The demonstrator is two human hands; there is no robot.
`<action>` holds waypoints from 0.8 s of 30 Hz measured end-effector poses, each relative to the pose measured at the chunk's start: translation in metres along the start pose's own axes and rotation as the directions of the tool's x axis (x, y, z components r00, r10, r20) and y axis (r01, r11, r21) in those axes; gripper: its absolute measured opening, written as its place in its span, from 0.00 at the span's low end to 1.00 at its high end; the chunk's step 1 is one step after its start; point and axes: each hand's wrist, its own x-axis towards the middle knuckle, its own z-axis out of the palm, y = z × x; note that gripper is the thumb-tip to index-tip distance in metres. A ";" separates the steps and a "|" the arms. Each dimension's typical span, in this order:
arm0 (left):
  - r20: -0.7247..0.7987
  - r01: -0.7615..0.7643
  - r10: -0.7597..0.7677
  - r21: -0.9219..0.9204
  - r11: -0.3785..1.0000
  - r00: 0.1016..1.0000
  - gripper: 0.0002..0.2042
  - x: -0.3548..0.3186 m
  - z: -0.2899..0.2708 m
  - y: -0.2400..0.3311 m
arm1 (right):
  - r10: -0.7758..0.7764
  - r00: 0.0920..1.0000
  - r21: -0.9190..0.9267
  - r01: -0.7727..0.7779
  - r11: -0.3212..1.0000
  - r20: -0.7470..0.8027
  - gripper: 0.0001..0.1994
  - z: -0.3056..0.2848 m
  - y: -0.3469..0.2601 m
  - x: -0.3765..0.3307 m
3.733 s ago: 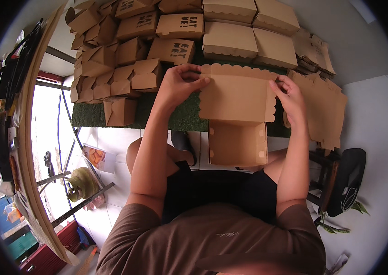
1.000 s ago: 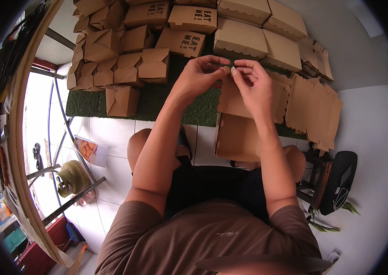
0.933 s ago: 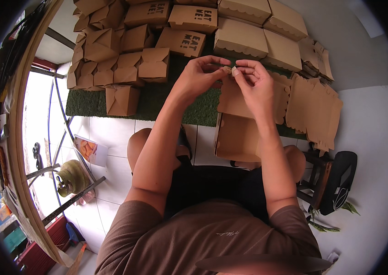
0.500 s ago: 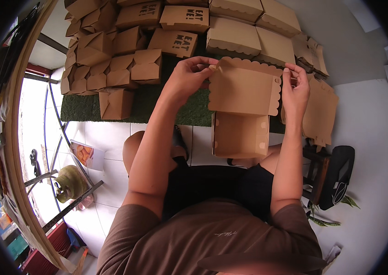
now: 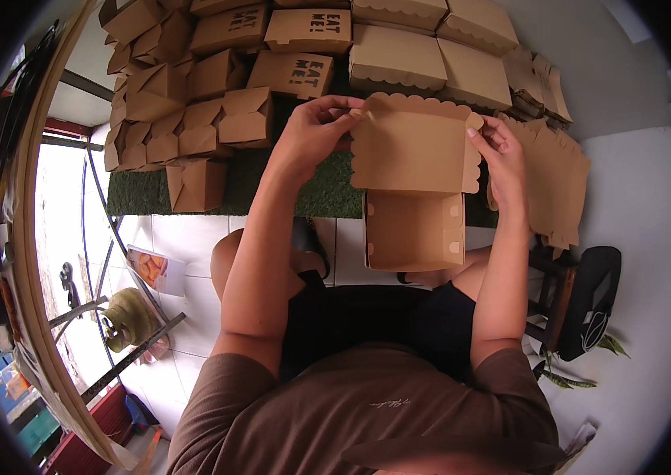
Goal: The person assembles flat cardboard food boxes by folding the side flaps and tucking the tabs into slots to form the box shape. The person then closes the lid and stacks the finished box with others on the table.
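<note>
Since a second ago your hands have parted: then they met at the top middle of the cardboard box (image 5: 415, 198), now each sits at its own upper corner and the scalloped lid stands spread wide and flat toward you.

Take that box as your landmark. Beneath and beyond it lies the white tiled floor (image 5: 193, 237), glossy, with thin dark joints; it runs left of the box to a bright window frame (image 5: 58, 261) and right of it to a plain white stretch. Just past the box lies a dark green mat (image 5: 272, 182) with a rough turf-like pile. On the mat, beyond and left of the box, stands a crowd of folded brown boxes (image 5: 193, 95), matt kraft card, some with peaked flap tops, some flat with wavy edges. Right of the box leans a stack of unfolded flat cartons (image 5: 549, 182), same card, scalloped rims. Further right and lower sits a black bag (image 5: 589, 309).

The box itself is an open square tray of smooth brown card above your knees, lid raised behind it.

Your left hand (image 5: 312, 134) pinches the lid's upper left corner between thumb and fingertips. Your right hand (image 5: 502, 154) holds the upper right corner, fingers closed lightly on the edge.
</note>
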 end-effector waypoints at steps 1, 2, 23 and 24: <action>-0.001 -0.001 0.001 0.004 1.000 1.000 0.18 0.001 0.000 0.000 | -0.005 1.000 0.008 0.005 1.000 -0.009 0.18 0.000 0.001 -0.001; 0.002 -0.003 0.003 -0.005 1.000 1.000 0.18 0.001 0.001 -0.001 | 0.009 0.999 0.014 -0.009 1.000 -0.032 0.18 0.000 0.001 -0.001; 0.035 -0.060 0.059 0.020 0.998 0.998 0.19 0.003 -0.002 -0.009 | 0.028 0.987 -0.086 -0.042 0.995 -0.157 0.19 0.017 -0.002 0.000; 0.027 -0.058 0.057 0.045 0.997 0.998 0.20 0.003 -0.002 -0.009 | -0.018 0.994 -0.101 0.007 0.995 -0.106 0.19 0.019 -0.005 0.000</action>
